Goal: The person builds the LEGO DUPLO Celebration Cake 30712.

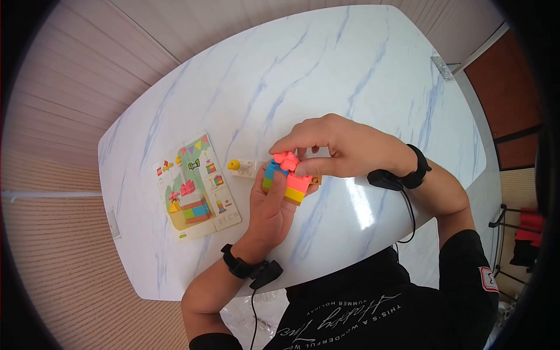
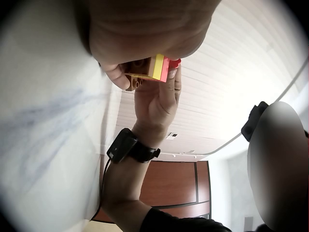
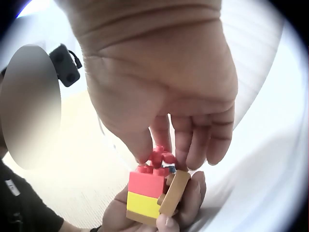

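Note:
My left hand [image 1: 273, 213] grips a small stack of toy building bricks over the table. The stack has a coral brick [image 3: 146, 183], a blue brick [image 1: 272, 169], a yellow brick [image 3: 143, 205] and a tan base. A coral flower-shaped piece [image 1: 286, 160] sits at the top of the stack, and my right hand [image 1: 344, 146] pinches it between thumb and fingers. Beside the stack, a separate tan brick [image 3: 175, 193] stands tilted, its studs facing the stack, with left fingers against it. My left palm hides part of the stack.
Left of my hands lies an instruction booklet [image 1: 198, 186] with a brick model on its cover. A white brick [image 1: 246, 169] with a yellow rounded piece [image 1: 233, 165] stands just beyond my left hand. The marbled table [image 1: 262, 87] curves along its edges.

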`<move>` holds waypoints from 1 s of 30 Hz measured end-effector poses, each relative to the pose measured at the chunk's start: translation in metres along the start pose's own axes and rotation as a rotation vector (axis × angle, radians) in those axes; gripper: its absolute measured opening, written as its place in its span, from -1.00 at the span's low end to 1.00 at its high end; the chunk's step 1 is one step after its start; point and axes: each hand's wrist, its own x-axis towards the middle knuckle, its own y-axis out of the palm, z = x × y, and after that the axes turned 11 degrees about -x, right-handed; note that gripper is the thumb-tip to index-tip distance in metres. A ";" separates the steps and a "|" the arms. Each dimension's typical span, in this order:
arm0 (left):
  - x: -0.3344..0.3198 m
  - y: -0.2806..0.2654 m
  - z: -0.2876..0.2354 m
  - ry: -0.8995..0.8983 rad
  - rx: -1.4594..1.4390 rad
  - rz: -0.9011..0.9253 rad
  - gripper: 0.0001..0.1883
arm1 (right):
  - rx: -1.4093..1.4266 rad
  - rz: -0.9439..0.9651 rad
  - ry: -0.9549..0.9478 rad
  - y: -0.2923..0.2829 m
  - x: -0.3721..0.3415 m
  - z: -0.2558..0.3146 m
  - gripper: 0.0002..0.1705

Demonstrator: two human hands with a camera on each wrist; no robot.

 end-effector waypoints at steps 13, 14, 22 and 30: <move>0.001 0.002 0.002 0.015 0.030 0.028 -0.50 | -0.045 0.026 -0.084 0.000 0.000 -0.003 -0.58; 0.001 0.003 0.001 0.016 0.029 0.029 -0.50 | -0.041 -0.006 -0.056 -0.002 0.000 -0.001 -0.59; 0.000 0.000 0.001 0.003 0.033 0.026 -0.51 | -0.028 -0.079 -0.033 0.001 0.001 -0.004 -0.63; -0.001 0.000 0.002 0.006 0.053 0.001 -0.51 | -0.004 -0.034 -0.040 0.007 0.001 -0.014 -0.62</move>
